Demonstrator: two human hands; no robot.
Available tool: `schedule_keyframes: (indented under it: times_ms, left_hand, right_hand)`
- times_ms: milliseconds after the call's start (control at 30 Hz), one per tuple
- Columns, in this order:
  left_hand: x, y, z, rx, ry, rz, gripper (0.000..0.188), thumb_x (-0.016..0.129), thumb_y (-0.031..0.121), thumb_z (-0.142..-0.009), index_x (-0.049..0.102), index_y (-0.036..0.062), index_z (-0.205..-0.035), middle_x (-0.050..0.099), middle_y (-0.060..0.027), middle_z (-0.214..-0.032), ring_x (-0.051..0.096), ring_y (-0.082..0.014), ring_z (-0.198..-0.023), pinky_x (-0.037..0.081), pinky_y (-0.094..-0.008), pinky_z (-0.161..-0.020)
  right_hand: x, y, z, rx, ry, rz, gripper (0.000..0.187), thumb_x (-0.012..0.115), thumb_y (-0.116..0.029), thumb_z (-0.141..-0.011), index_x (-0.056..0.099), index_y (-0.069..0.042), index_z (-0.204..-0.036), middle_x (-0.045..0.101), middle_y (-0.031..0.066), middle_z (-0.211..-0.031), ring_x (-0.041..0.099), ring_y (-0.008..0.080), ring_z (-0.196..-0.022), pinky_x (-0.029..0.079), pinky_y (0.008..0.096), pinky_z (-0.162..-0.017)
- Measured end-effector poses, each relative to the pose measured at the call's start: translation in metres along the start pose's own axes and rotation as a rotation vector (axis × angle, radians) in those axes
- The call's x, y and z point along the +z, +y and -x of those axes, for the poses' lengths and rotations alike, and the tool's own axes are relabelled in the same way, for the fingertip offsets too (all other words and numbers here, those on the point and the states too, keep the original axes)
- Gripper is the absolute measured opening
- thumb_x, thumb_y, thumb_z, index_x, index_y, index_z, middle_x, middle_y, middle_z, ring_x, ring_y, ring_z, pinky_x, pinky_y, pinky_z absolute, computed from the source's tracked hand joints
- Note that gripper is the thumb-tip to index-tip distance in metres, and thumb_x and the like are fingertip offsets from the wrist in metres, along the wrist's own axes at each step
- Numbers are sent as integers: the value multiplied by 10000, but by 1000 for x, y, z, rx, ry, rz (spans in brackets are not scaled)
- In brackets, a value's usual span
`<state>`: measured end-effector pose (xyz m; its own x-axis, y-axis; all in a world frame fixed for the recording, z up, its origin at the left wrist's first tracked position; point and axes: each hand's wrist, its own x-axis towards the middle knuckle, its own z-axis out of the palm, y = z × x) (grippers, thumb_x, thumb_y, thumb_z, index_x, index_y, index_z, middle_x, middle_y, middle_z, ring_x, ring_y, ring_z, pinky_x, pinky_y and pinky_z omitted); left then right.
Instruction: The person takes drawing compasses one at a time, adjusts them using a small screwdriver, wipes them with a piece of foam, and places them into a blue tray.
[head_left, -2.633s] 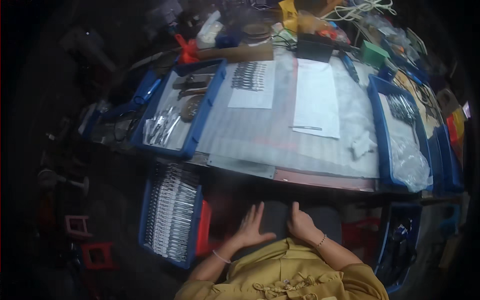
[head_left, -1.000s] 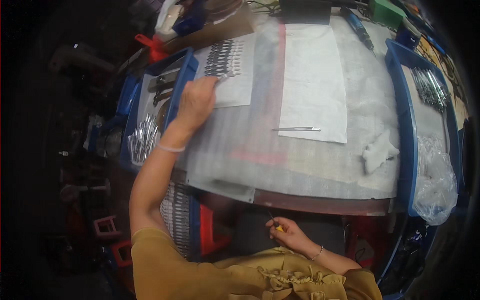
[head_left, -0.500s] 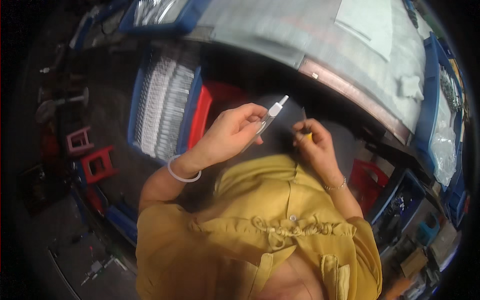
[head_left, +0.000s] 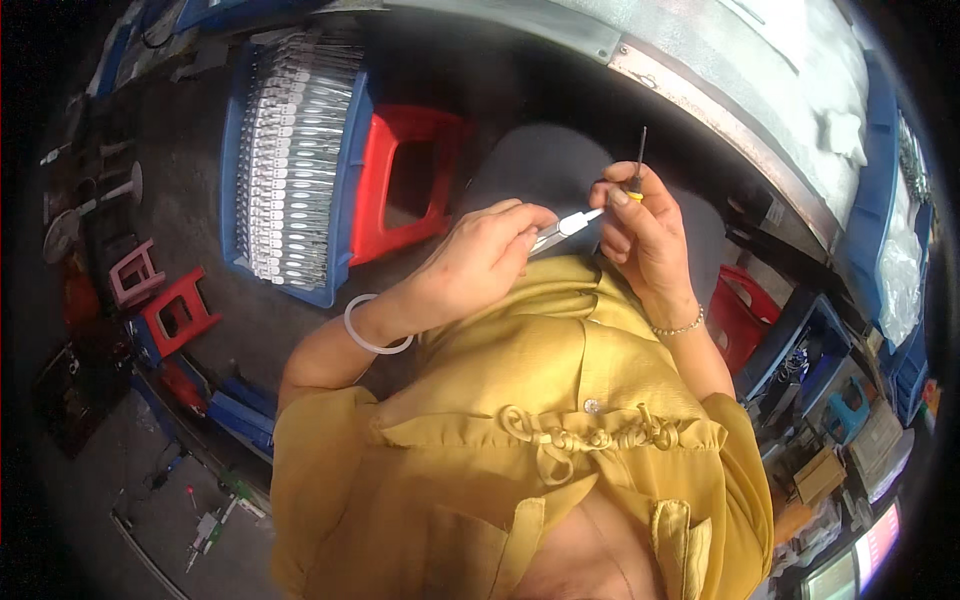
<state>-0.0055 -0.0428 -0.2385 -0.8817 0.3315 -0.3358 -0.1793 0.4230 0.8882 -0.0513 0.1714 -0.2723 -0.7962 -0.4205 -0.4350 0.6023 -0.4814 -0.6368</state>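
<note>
My left hand (head_left: pixel 490 252) is closed around a slim white and silver handheld piece (head_left: pixel 572 224) with a narrow pale tip. This tip points right and reaches the fingers of my right hand (head_left: pixel 648 225); whether they grip it I cannot tell. In that right hand sits a small screwdriver (head_left: pixel 636 190) with a yellow and black handle, its thin dark shaft standing up and away from me. Both hands are close together above my lap.
A blue tray (head_left: pixel 345 210) at the left holds rows of similar white and silver pieces. Beside it stands a red stool (head_left: pixel 440 190). A metal-edged workbench (head_left: pixel 700 95) runs along the far side, with a blue bin (head_left: pixel 870 215) holding clear plastic bags at the right.
My hands have come together, the right one moving up and the left piece tilting flatter toward it. The view has shifted, so the tray and stool show more fully.
</note>
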Motion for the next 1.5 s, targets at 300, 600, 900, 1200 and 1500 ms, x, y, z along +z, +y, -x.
schedule_keyframes:
  times_ms: [300, 600, 900, 1200, 1500]
  left_hand:
    - [18, -30, -34, 8, -12, 231, 254, 544, 124, -983, 582, -25, -1185, 559, -13, -825, 530, -70, -670, 434, -209, -608]
    - [11, -29, -61, -412, -77, 801, 278, 485, 219, -1020, 625, -14, -1077, 554, 1, -704, 423, -42, -491, 332, -191, -459]
    - [14, -31, -74, -513, -100, 710, 230, 483, 209, -1014, 639, 40, -1024, 527, 20, -667, 404, -20, -508, 303, -193, -437]
    - [33, -44, -69, -122, 117, 80, 225, 481, 192, -1013, 594, 13, -937, 533, -44, -635, 516, -136, -515, 387, -293, -473]
    - [52, -49, -75, -65, 236, -365, 120, 497, 76, -950, 480, -18, -877, 579, -266, -679, 595, -466, -642, 434, -531, -535]
  right_hand:
    - [0, -7, -12, 8, 144, 324, 196, 518, -105, -988, 516, -48, -1176, 644, 66, -997, 512, 48, -603, 403, 191, -494]
    - [-14, -42, 20, -332, -122, 1272, 347, 610, 16, -844, 553, -17, -1184, 601, 206, -974, 620, 382, -848, 511, 416, -720]
    - [-11, -37, 13, -374, -115, 1287, 355, 611, 38, -832, 578, -10, -1182, 588, 186, -973, 623, 377, -825, 511, 428, -703]
    - [-15, -38, 4, 80, 64, 736, 302, 564, 4, -877, 592, 4, -1178, 605, 177, -837, 612, 369, -699, 515, 372, -636]
    - [-28, -11, -9, 231, 185, 572, 240, 570, -80, -914, 638, -6, -1132, 597, 126, -662, 607, 271, -556, 483, 368, -502]
